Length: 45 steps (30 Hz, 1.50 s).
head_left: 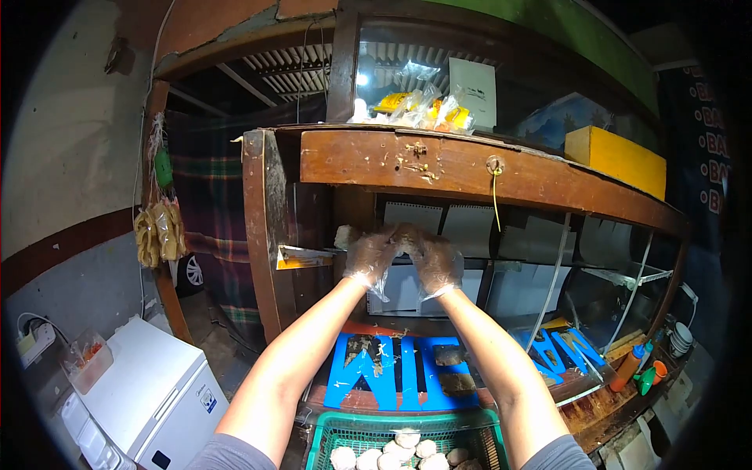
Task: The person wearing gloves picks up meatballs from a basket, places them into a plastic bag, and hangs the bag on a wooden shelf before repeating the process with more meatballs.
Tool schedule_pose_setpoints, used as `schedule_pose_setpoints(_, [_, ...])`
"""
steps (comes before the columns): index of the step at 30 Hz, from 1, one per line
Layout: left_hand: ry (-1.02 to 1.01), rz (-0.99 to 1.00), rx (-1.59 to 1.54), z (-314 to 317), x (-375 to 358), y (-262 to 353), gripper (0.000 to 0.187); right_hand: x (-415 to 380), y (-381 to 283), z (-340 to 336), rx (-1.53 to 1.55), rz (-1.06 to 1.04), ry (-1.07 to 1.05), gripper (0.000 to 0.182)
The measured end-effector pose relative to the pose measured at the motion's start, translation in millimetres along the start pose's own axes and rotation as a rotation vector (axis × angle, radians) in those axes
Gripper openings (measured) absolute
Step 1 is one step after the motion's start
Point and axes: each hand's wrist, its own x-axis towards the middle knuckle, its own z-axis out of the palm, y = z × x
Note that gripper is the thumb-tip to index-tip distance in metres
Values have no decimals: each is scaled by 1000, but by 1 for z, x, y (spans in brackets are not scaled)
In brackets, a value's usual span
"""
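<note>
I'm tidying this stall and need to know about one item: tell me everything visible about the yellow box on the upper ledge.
The yellow rectangular box is a long, low block with plain faces; whether it is wood or plastic I cannot tell. It sits level towards the right end of the brown wooden ledge, its long side facing the camera and its short left side dimmer. Its inside cannot be seen, and neither hand touches it.
</note>
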Motion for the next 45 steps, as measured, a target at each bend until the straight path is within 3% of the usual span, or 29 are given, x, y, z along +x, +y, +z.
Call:
schedule_pose_setpoints(2, [-94, -120, 72, -4, 4, 14, 46, 3, -11, -11, -72, 28, -26, 34])
schedule_pose_setpoints(6, [-53, -44, -102, 20, 15, -20, 42, 8, -11, -13, -55, 28, -56, 35])
schedule_pose_setpoints(14, [-142, -93, 98, 0, 10, 2, 42, -2, 2, -9, -175, 23, -34, 32])
schedule_pose_setpoints(17, [-133, -60, 89, 0, 8, -5, 44, -8, -7, -18, -173, 79, -103, 40])
schedule_pose_setpoints(21, [-153, -145, -71, -13, -10, 9, 46, -26, -2, -21, -166, -60, -46, 52])
schedule_pose_setpoints(23, [11, 65, -66, -10, -17, 4, 47, -29, -10, -29, -176, -92, -55, 55])
schedule_pose_setpoints(26, [117, 139, -50, -11, -28, 10, 47, -32, -24, -45, -93, -137, 11, 56])
schedule_pose_setpoints(30, [89, 99, -161, -30, -53, 35, 46, -46, -43, -73, -68, -159, 43, 59])
schedule_pose_setpoints(32, [-66, -26, -148, -52, -72, 57, 45, -61, -58, -92, -82, -160, 52, 59])
schedule_pose_setpoints(36, [-66, -80, -509, -60, -135, 75, 49, -106, -92, -133, 45, -65, -159, 57])
schedule_pose_setpoints(38, [-212, -118, -535, -79, -170, 92, 52, -134, -109, -149, 152, -64, -251, 58])
schedule_pose_setpoints(45, [-308, -165, -295, -124, -262, 133, 48, -217, -158, -194, 214, 205, -442, 60])
